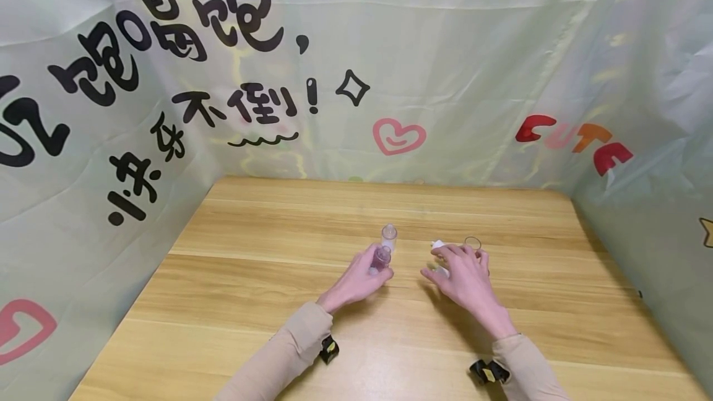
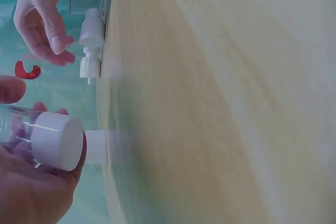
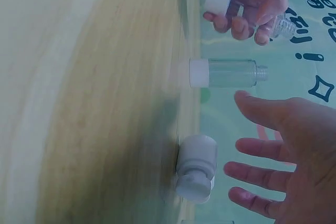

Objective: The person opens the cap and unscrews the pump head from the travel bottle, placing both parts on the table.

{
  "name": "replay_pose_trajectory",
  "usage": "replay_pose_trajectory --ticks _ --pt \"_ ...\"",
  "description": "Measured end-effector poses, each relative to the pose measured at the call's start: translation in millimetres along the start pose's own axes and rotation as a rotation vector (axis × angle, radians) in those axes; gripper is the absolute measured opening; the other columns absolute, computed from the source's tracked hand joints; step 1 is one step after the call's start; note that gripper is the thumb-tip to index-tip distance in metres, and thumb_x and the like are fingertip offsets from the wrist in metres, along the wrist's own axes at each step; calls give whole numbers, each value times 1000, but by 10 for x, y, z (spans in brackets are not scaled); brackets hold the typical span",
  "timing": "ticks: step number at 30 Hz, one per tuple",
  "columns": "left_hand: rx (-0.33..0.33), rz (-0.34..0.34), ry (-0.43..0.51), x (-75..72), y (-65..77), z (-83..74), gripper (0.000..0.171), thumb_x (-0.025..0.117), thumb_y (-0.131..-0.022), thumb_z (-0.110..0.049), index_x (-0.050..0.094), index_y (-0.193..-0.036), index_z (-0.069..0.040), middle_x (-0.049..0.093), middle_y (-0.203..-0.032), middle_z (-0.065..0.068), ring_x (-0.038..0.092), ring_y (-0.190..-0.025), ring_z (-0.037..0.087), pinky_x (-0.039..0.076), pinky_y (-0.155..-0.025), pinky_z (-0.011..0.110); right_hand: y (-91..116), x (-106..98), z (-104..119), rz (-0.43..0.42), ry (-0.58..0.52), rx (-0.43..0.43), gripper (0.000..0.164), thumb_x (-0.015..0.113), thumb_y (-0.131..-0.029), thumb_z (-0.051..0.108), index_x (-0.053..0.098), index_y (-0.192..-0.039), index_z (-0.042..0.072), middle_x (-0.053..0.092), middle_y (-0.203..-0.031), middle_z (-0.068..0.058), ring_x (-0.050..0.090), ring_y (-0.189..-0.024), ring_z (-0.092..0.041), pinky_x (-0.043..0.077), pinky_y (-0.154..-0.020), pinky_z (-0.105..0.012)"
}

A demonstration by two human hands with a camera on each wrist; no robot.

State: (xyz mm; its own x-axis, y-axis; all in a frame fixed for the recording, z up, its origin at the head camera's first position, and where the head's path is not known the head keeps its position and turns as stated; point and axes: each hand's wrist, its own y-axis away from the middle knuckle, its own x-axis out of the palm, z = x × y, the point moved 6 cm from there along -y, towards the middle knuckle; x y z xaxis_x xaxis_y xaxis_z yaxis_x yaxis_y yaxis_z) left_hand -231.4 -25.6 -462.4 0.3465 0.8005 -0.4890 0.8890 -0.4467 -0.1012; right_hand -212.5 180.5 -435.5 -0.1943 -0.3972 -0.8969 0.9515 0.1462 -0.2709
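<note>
The small clear plastic bottle with a white base (image 3: 247, 11) was lifted just off the light wooden table (image 1: 267, 302) in the left hand (image 1: 359, 277), whose fingers curled round it. It could slip or knock the second clear bottle (image 1: 388, 237) standing upright just beyond it, since the two were very near (and looked light). Further right, the right hand (image 1: 465, 277) hovered with fingers spread and relaxed, holding nothing, over a white pump cap (image 3: 195, 167) lying on the table; a careless reach could roll it away. A clear cup (image 1: 473, 243) stood beside it.
</note>
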Motion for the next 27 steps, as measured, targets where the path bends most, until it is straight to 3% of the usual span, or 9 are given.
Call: replay_pose_trajectory --ticks 6,14,18,23,27 --pt "-11 49 43 45 -7 9 39 54 -95 -13 46 -132 -2 60 -116 13 58 -101 17 51 -93 32 -4 -18 -4 -41 -40 -1 43 73 -89 41 70 -117 10 69 -124 -18 56 -112 -39 29 -95 -57" --pt "50 47 38 46 -5 -15 43 55 -100 -19 39 -137 -4 56 -133 14 54 -125 27 44 -112 44 -6 -21 -7 -38 -43 15 41 66 -94 42 70 -119 9 68 -126 -18 56 -115 -40 29 -94 -57" --pt "80 44 48 50 1 -32 42 57 -102 -21 38 -136 -6 56 -140 11 50 -133 27 41 -115 44 -5 -20 -8 -45 -46 16 40 65 -94 41 70 -118 9 69 -126 -18 56 -115 -40 28 -95 -57" --pt "81 33 73 52 1 -44 40 61 -99 -19 40 -131 -7 56 -144 11 54 -134 26 43 -114 43 -3 -20 -11 -50 -55 14 40 65 -94 41 70 -118 9 69 -126 -18 56 -114 -40 28 -95 -57" --pt "53 3 51 39 2 -34 40 67 -95 -18 46 -127 -8 61 -134 14 62 -120 29 51 -102 43 1 -15 -16 -49 -62 13 40 65 -95 41 70 -118 9 69 -126 -17 56 -114 -40 28 -95 -57"
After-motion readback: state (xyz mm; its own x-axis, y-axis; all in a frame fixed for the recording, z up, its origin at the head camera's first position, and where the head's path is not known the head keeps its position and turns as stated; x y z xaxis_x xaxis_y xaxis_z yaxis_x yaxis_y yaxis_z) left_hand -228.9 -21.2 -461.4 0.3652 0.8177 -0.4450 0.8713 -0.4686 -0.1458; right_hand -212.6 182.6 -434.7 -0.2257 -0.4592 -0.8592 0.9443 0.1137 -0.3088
